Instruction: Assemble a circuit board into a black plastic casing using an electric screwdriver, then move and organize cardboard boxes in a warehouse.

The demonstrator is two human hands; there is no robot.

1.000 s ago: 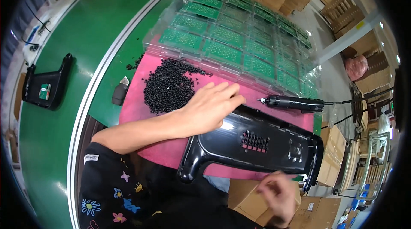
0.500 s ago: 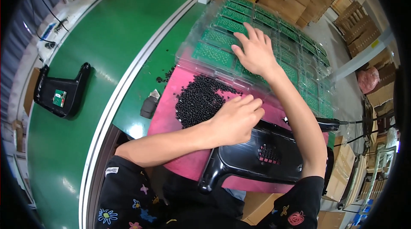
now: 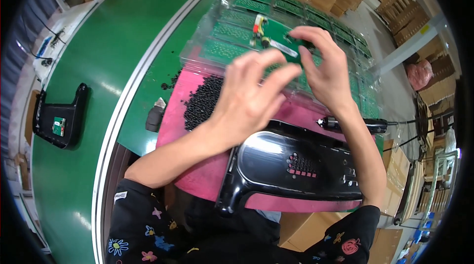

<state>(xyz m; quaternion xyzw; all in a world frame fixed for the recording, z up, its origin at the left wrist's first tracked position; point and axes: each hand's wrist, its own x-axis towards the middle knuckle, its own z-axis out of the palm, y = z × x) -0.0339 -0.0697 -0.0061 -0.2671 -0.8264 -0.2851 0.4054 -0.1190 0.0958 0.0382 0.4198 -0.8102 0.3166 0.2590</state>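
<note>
Circuit board [image 3: 277, 33], far: right hand [image 3: 327, 69] pinching its right end; left hand [image 3: 249, 89] loosely spread. Step, I judge: pickup; next calls for steady grip.

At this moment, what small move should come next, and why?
Probably lower the circuit board toward the black housing: the right hand grips the board by one end, and the housing lies on the pink mat, nearer the person's body.
</note>
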